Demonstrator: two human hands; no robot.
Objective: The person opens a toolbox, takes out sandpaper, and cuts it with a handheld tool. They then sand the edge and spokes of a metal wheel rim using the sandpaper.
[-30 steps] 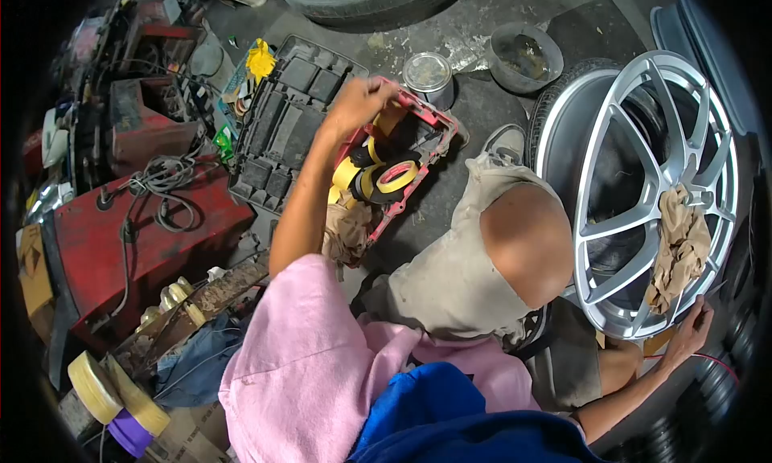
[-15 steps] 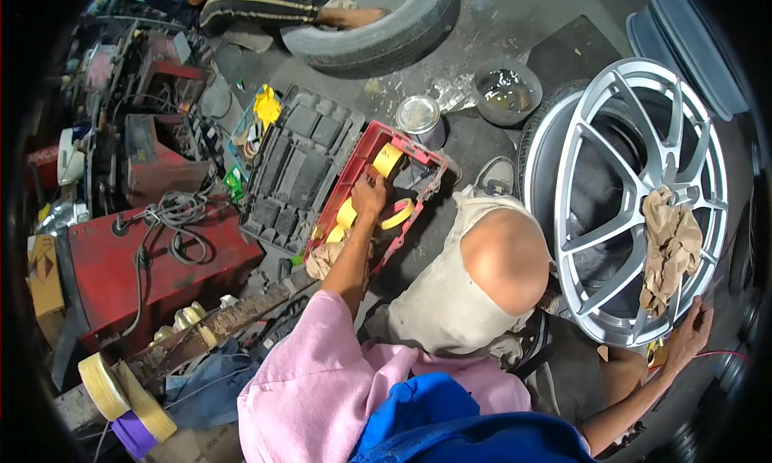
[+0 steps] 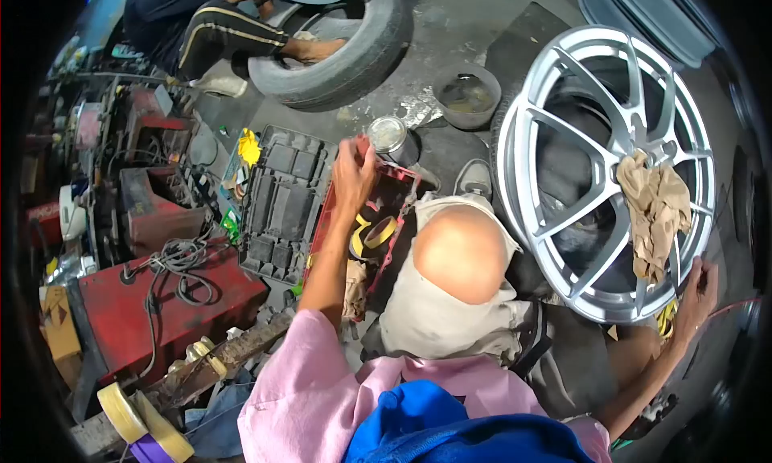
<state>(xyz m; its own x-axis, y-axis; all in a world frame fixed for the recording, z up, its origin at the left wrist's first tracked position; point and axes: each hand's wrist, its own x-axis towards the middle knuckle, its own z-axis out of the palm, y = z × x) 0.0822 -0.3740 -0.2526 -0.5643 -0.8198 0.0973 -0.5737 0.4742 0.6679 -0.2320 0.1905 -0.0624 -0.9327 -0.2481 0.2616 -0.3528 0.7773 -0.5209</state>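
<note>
My left hand [image 3: 354,174] is closed round the far left corner of a red toolbox [image 3: 322,226], with a bit of red showing between the fingers. Inside the box lie rolls of yellow tape [image 3: 379,233] and crumpled brown paper [image 3: 355,290]; my forearm hides part of the contents. On my right stands a large silver alloy wheel [image 3: 577,141], tilted, with crumpled brown paper [image 3: 655,202] draped over its spokes. My right hand [image 3: 698,294] is at its lower right edge, fingers apart; whether it touches the rim is unclear.
A black toolbox lid [image 3: 281,194] lies left of the box. Ahead are a paint can [image 3: 389,137], a bowl of liquid [image 3: 467,97] and a tyre [image 3: 354,69] with another person's foot in it. A red machine [image 3: 177,302] with coiled cable is at left.
My left hand has moved from among the tape rolls to the toolbox's far corner. My right hand stays by the wheel's edge. The view has shifted, and more of the other person shows.
</note>
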